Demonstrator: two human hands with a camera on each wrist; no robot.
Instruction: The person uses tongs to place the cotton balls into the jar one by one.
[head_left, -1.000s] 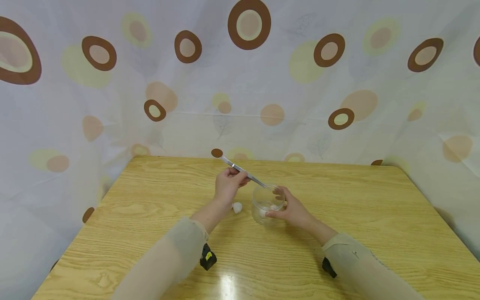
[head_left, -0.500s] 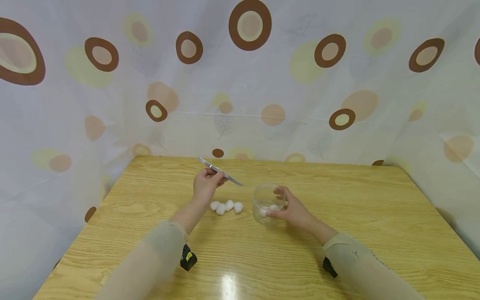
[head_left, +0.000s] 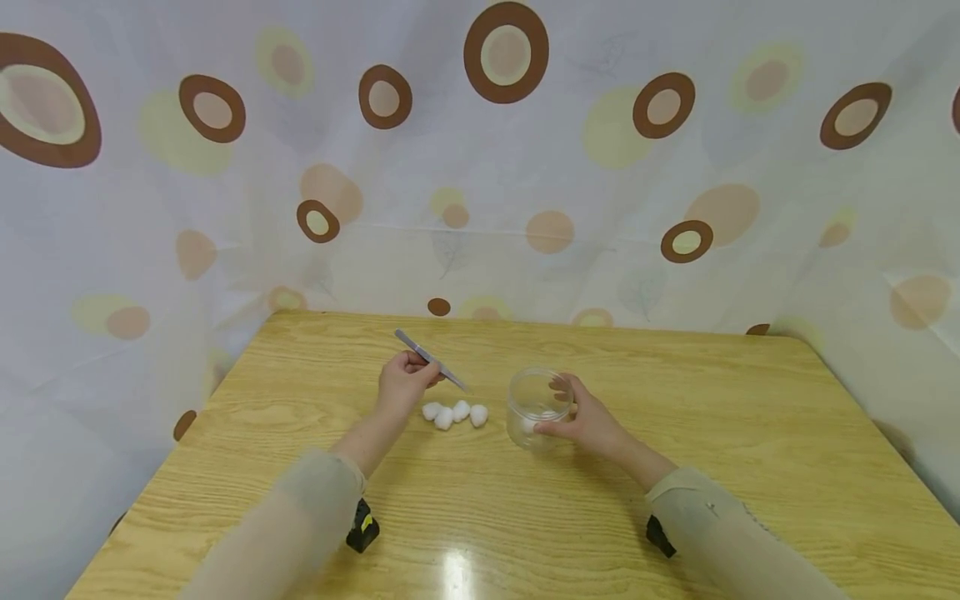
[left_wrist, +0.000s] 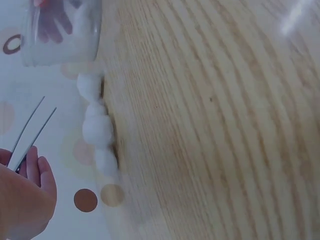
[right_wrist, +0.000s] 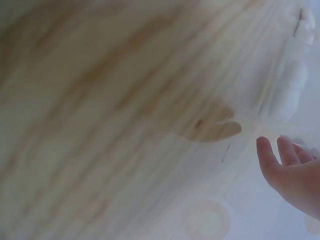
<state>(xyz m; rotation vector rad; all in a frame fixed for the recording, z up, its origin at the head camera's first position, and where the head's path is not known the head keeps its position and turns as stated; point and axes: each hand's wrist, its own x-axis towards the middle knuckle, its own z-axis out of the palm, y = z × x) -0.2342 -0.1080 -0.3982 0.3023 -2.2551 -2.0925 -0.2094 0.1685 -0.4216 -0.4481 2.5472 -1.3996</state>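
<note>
My left hand [head_left: 402,383] pinches a pair of metal tweezers [head_left: 420,351] above the table. In the left wrist view the two tips of the tweezers [left_wrist: 31,127] stand apart with nothing between them. Just below and right of them, several white cotton balls [head_left: 444,418] lie in a cluster on the wood. My right hand [head_left: 588,419] grips the right side of a clear round jar [head_left: 525,392], thumb in front and fingers behind. Through its wall white cotton balls [right_wrist: 289,90] show inside; how many is hard to tell.
The wooden table [head_left: 675,400] reaches back to a patterned cloth [head_left: 480,167] that hangs behind and at both sides. Black wrist devices [head_left: 363,527] show under both sleeves.
My left hand with the tweezers has moved left from over the jar, then lowered toward the cotton balls, which came into fuller view. The right hand and jar have stayed in place.
</note>
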